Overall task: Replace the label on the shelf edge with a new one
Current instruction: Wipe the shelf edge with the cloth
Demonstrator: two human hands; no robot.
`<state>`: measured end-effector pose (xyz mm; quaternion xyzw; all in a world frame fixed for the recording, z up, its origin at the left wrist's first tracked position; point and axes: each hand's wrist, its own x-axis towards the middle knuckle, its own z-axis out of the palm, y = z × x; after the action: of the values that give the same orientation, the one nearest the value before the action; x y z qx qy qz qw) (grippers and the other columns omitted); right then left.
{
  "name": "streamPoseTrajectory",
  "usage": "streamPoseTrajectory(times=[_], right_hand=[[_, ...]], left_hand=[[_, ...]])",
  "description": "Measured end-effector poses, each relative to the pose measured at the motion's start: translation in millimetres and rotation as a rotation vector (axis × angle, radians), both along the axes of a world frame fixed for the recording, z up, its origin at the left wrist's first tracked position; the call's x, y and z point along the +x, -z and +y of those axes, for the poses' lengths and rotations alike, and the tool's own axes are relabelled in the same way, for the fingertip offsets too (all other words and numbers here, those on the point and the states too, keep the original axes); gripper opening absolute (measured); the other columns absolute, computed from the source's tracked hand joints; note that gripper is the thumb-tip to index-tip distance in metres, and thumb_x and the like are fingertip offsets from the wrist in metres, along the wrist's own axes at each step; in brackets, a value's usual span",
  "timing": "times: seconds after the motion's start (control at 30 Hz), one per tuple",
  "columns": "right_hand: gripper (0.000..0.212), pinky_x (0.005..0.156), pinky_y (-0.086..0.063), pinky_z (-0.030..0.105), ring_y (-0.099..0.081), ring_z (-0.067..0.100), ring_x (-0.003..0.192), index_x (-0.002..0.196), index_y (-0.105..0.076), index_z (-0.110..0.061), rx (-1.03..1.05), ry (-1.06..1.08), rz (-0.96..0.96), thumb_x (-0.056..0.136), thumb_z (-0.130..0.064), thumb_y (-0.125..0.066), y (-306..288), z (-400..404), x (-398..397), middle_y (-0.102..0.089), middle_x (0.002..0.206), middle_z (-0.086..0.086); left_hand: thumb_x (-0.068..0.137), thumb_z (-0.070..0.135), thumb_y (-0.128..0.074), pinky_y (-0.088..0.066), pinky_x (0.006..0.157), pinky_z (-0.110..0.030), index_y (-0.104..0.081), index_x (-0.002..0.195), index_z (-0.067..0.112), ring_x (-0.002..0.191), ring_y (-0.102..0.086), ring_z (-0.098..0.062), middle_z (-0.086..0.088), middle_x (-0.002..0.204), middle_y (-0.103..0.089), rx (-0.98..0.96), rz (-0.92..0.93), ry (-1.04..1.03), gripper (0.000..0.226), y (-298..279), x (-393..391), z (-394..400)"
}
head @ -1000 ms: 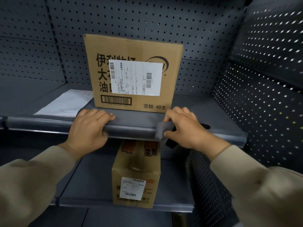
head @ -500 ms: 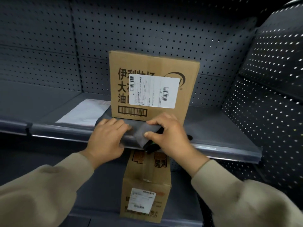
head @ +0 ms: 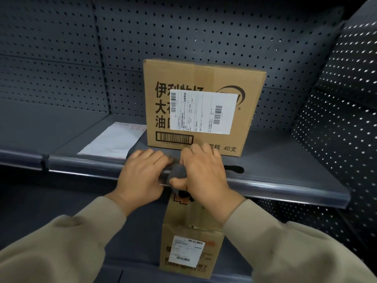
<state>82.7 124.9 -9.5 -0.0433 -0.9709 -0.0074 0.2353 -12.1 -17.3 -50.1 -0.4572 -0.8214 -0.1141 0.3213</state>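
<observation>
Head view shows my left hand (head: 140, 178) lying flat on the shelf edge (head: 265, 183), fingers together over the strip. Just beside it, my right hand (head: 204, 176) has its fingers pinched on the grey label (head: 177, 173), curled up off the edge. Behind stands a big box (head: 204, 82), beside white paper (head: 112, 142).

back: dark pegboard wall (head: 183, 33) | right: perforated side panel (head: 336, 129) | light: dim
</observation>
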Motion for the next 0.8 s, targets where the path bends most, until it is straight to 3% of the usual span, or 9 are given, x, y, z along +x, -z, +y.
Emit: streamPoseTrajectory(times=[0.3,0.5,0.8], right_hand=[[0.049,0.083,-0.027,0.035,-0.043,0.023,0.097,0.094,-0.054,-0.020,-0.004,0.056,-0.040,0.067,-0.059,-0.068,-1,31,23,-0.052,0.095,-0.002],[0.048,0.083,-0.028,0.034,-0.041,0.020,0.095,0.092,-0.052,-0.024,-0.009,0.076,-0.053,0.067,-0.062,-0.067,-4,44,37,-0.046,0.092,-0.007],[0.047,0.077,-0.022,0.033,-0.041,0.019,0.093,0.088,-0.052,-0.024,0.046,0.166,-0.082,0.063,-0.061,-0.068,-4,79,64,-0.051,0.091,-0.006]], left_hand=[[0.060,0.020,-0.062,-0.034,0.077,-0.032,-0.064,0.107,0.018,0.087,-0.061,-0.023,0.004,0.097,-0.068,-0.010,-0.007,-0.007,0.047,1,0,0],[0.058,0.018,-0.067,-0.038,0.078,-0.035,-0.064,0.107,0.017,0.087,-0.061,-0.024,0.003,0.097,-0.068,-0.006,-0.004,-0.010,0.049,1,0,0],[0.056,0.017,-0.068,-0.038,0.077,-0.036,-0.066,0.107,0.016,0.085,-0.061,-0.025,0.002,0.095,-0.068,0.004,0.022,-0.022,0.051,2,0,1]])
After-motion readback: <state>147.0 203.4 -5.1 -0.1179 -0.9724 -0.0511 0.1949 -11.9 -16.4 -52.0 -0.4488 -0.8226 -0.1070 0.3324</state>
